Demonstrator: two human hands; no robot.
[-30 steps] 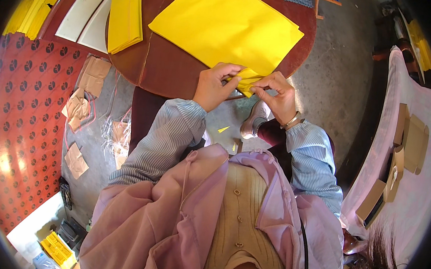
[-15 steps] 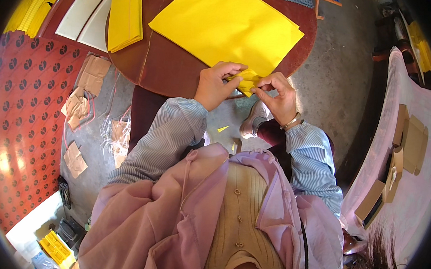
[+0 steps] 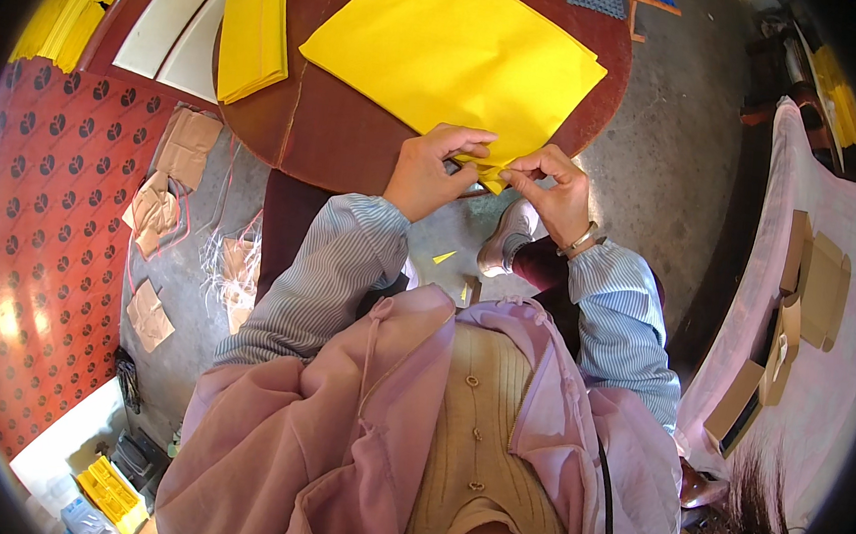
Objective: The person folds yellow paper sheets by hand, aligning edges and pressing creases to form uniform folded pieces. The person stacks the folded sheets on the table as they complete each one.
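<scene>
Yellow paper sheets (image 3: 453,55) lie stacked on the round brown table (image 3: 337,142). At the stack's six-o'clock corner, the left hand (image 3: 433,168) and right hand (image 3: 552,191) both pinch the edge, apparently to hold its fold steady.

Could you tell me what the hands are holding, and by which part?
Both hands, left and right, pinch the yellow paper sheet at its near corner.

Both hands (image 3: 494,177) pinch yellow paper's (image 3: 453,50) corner (apparently folded).
</scene>
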